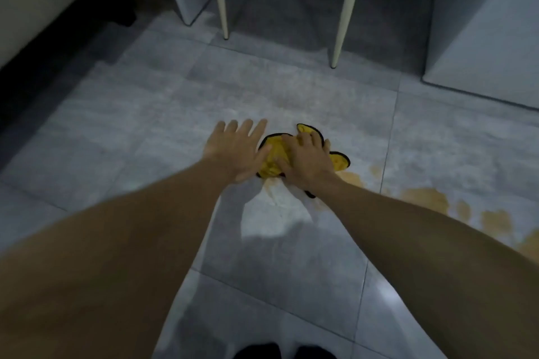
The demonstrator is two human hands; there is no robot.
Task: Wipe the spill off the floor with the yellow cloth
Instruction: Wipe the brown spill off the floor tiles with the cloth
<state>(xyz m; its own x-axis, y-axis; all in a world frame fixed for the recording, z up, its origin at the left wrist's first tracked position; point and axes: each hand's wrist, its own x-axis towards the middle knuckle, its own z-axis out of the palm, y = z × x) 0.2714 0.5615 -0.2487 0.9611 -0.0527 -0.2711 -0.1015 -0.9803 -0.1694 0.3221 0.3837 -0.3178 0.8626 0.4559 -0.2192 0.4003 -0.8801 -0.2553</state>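
The right hand (306, 165) is pressing down on the yellow cloth (272, 159), fingers curled into its bunched folds and gripping it. The left hand (240, 151) is lying flat beside it, fingers spread, its thumb side seemingly touching the cloth's edge, though blur is making that hard to judge. The cloth, trimmed in black, is sitting crumpled on the grey tiled floor (145, 131). An orange-brown spill (425, 198) is trailing off to the right in patches. Two pale chair legs (345, 9) are standing beyond. No writing is showing anywhere.
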